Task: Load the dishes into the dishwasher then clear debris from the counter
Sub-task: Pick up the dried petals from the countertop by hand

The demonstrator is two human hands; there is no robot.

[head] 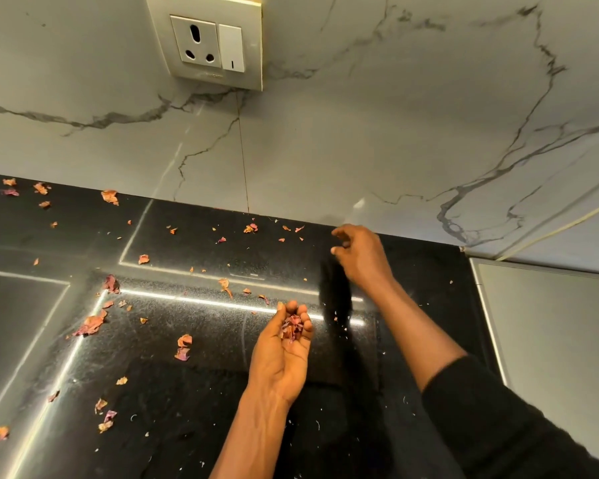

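Dried petals (90,324), orange and pink, lie scattered all across the glossy black bench (173,392). The bigger curled ones sit to the left, with tiny flecks along the far edge. A crumpled pink bunch (292,327) sits in the cupped left hand (281,357), palm up, fingers curling round it.

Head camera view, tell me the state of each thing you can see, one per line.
Counter, strewn with loose petals.
Left hand, palm up, cupped round gathered petals.
Right hand, at the back edge, fingers curled; blurred, grip unclear.
Wall socket, nothing plugged in.
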